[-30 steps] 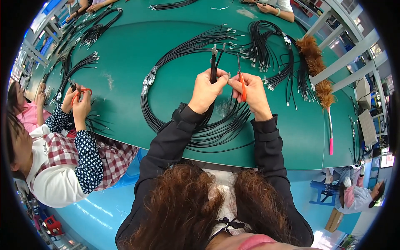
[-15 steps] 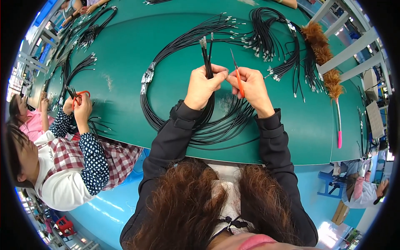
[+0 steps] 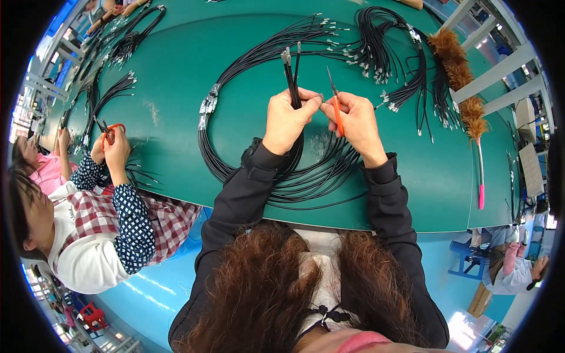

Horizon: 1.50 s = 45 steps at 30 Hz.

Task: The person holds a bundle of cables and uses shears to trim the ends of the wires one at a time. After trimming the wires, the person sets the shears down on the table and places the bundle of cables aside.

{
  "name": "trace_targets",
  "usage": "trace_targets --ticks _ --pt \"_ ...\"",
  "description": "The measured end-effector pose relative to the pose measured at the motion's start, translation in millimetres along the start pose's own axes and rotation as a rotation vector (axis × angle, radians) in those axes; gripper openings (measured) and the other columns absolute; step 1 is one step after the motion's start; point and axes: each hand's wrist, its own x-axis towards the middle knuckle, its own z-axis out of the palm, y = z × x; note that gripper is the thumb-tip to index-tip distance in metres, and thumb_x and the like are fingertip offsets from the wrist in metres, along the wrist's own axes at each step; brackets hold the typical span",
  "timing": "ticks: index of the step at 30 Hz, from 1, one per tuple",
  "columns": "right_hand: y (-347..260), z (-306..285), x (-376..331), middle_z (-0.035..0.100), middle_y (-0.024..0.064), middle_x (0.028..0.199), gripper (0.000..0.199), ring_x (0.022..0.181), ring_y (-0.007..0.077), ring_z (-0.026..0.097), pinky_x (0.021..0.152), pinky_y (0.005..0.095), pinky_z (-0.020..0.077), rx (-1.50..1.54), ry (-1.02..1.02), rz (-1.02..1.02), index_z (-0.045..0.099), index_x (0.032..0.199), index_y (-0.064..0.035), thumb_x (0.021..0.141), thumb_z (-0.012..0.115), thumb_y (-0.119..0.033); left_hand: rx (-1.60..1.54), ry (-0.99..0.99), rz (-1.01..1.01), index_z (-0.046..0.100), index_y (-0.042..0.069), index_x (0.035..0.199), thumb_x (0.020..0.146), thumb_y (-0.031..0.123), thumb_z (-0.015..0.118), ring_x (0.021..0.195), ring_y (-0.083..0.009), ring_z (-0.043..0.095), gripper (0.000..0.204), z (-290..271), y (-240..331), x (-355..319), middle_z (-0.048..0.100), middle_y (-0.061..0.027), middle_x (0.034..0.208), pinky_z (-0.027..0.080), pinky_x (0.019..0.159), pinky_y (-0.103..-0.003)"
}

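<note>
Several black cables [image 3: 292,79] with silvery tips stand up out of my left hand [image 3: 285,119], whose fingers are wrapped round them. My right hand [image 3: 355,122] is closed on orange-handled scissors [image 3: 337,109], their blades pointing up and away from me. The thumbs and fingertips of both hands meet between the cables and the scissors; anything pinched there is too small to make out. Below my hands the cables curve into a large loop [image 3: 219,163] on the green table [image 3: 176,70]. Clear wrapping [image 3: 209,101] binds that loop at its left side.
Further black cable bundles [image 3: 376,50] lie at the back right. Beside them, a brown feather duster [image 3: 465,88] with a pink handle rests near white rails [image 3: 493,73]. On my left a co-worker [image 3: 106,229] holds red-handled scissors [image 3: 112,134] over the table.
Both my hands stay almost in place, still holding the cables and the scissors. The co-worker's scissors have shifted slightly, their blades now showing more plainly.
</note>
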Motion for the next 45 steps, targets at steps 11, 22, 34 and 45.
trace_targets --ticks 11,22,34,45 --pt "4 2 2 0.055 -0.0010 0.055 0.017 0.044 0.0024 0.047 0.038 0.0175 0.0343 -0.068 0.006 -0.047 0.061 0.079 -0.0012 0.084 0.066 -0.016 -0.022 -0.019 -0.045 0.062 -0.006 0.089 0.082 0.006 0.066 0.051 -0.0030 0.040 0.014 -2 5 3 0.052 0.0026 0.064 0.029 0.046 -0.019" --pt "3 2 1 0.055 0.0014 0.055 0.018 0.047 0.0064 0.053 0.041 0.0232 0.0389 -0.065 0.008 -0.028 0.058 0.074 0.0010 0.081 0.068 -0.012 0.054 0.024 -0.004 0.062 -0.004 0.084 0.080 0.008 0.066 0.052 -0.0034 0.045 0.013 -1 -1 1 0.055 0.0015 0.064 0.035 0.047 -0.019" --pt "5 3 -1 0.059 0.0020 0.062 0.015 0.050 0.0048 0.052 0.044 0.0171 0.0391 0.025 0.053 -0.201 0.062 0.092 0.0017 0.085 0.063 -0.011 0.185 0.080 0.073 0.062 -0.004 0.084 0.078 0.009 0.066 0.055 -0.0032 0.048 0.015 7 -1 -6 0.058 0.0007 0.065 0.039 0.050 -0.019" --pt "7 0 5 0.059 0.0041 0.063 0.011 0.048 0.0061 0.050 0.042 0.0184 0.0376 0.425 0.000 -0.010 0.061 0.091 0.0019 0.087 0.059 -0.009 0.027 0.068 0.070 0.062 -0.003 0.083 0.078 0.011 0.067 0.057 -0.0033 0.050 0.015 8 -4 -6 0.060 -0.0001 0.066 0.040 0.051 -0.020"
